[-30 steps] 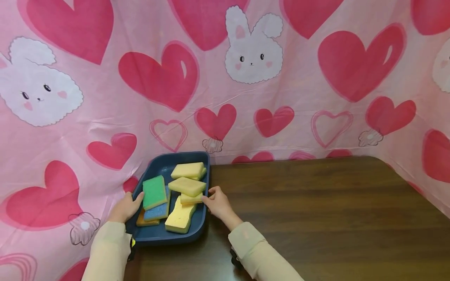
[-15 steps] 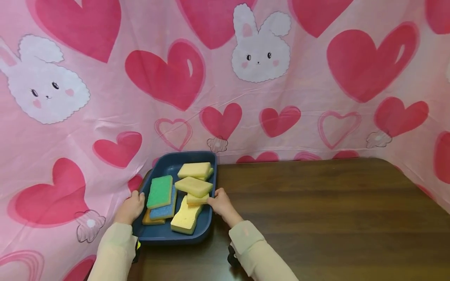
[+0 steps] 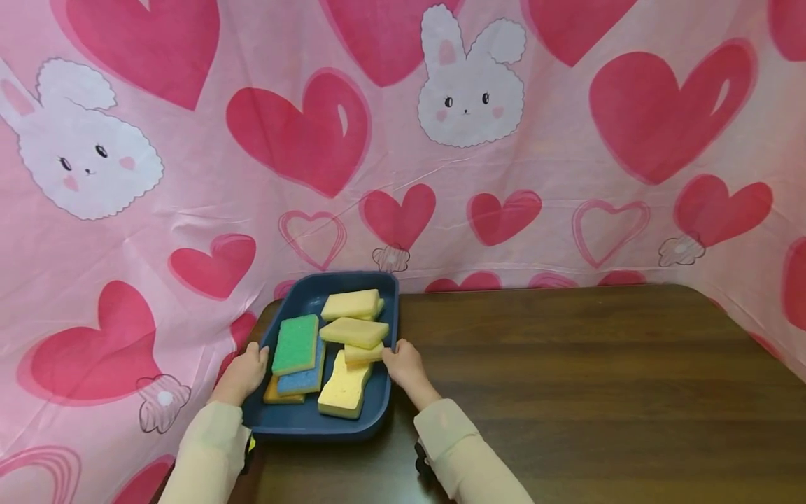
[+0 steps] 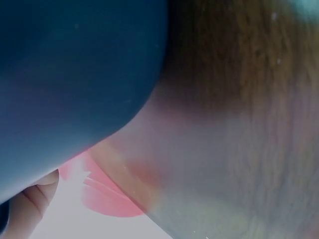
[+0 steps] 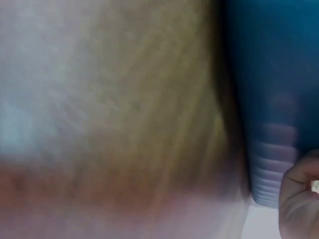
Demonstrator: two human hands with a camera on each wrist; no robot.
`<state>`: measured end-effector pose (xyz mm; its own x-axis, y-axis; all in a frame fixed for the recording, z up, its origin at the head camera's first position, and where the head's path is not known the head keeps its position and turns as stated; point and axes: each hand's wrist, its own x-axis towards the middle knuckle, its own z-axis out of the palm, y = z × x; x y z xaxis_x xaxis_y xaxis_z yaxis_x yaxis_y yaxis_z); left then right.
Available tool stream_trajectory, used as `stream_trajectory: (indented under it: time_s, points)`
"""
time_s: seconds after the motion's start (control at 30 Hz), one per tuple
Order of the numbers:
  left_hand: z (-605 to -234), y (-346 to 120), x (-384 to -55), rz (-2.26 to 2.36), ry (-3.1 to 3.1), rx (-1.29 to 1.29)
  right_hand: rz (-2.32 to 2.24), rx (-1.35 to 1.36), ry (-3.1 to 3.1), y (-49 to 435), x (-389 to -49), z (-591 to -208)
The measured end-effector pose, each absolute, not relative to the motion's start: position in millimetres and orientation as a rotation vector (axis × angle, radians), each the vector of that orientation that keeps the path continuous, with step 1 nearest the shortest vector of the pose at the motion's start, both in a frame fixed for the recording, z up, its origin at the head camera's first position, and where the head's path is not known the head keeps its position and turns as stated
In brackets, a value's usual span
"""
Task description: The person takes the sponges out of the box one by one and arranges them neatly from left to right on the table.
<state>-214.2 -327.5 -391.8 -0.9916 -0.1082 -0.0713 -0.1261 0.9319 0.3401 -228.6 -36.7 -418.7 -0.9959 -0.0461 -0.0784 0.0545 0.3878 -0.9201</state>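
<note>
Left hand (image 3: 244,371) grips the left side of a dark blue tray (image 3: 308,421), thumb at the rim, the other fingers bent around the outer wall and mostly hidden; right hand (image 3: 406,365) holds the opposite rim, thumb at its edge, fingers curled in close. Pale sleeves (image 3: 210,448) with wide cuffs reach in over the near part of the brown desk (image 3: 567,364). The tray is at the desk's left edge, close to the far left corner; whether its base rests fully on the wood cannot be told. Inside, toward the tray's near edge, lie 1 waisted yellow sponge (image 3: 343,392) on the right and 1 orange sponge (image 3: 285,398) on the left. Overlapping the orange piece is a blue sponge (image 3: 305,380), and a green sponge (image 3: 294,343) lies over the blue, along the tray's left side. Along the right side, a small yellow sponge (image 3: 364,353) is partly covered by a slanted yellow sponge (image 3: 355,332). By the tray's far edge, a pale yellow block (image 3: 350,304) sits over another piece. Past the desk's far edge hangs a pink cloth (image 3: 390,157) printed with red hearts and white rabbits.
</note>
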Motion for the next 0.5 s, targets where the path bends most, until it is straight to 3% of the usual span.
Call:
stream_trajectory:
  time_s: [0.5]
  points:
    - [-399, -308, -215, 0.617, 3.003, -0.205, -1.492, 0.108, 2.598, -18, -232, -408]
